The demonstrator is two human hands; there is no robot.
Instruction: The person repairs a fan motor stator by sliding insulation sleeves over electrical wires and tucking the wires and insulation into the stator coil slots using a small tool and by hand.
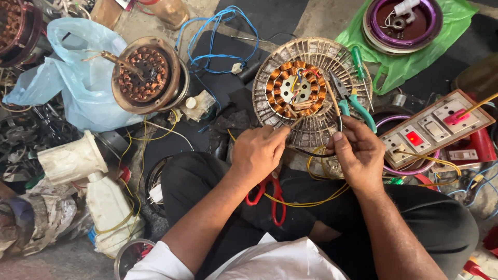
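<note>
Stator [311,93] sits just past my knees, copper coils up. My left hand [258,153] pinches a thin wire end [296,122] at its near rim. My right hand [358,155] is closed on a slim probe [334,103] reaching toward the coils. Best keep the wire taut, probe steady, clear of the pliers [353,101].

A pale blue plastic bag [78,78] lies beside red-handled scissors [270,194] and a green bag [410,65].
</note>
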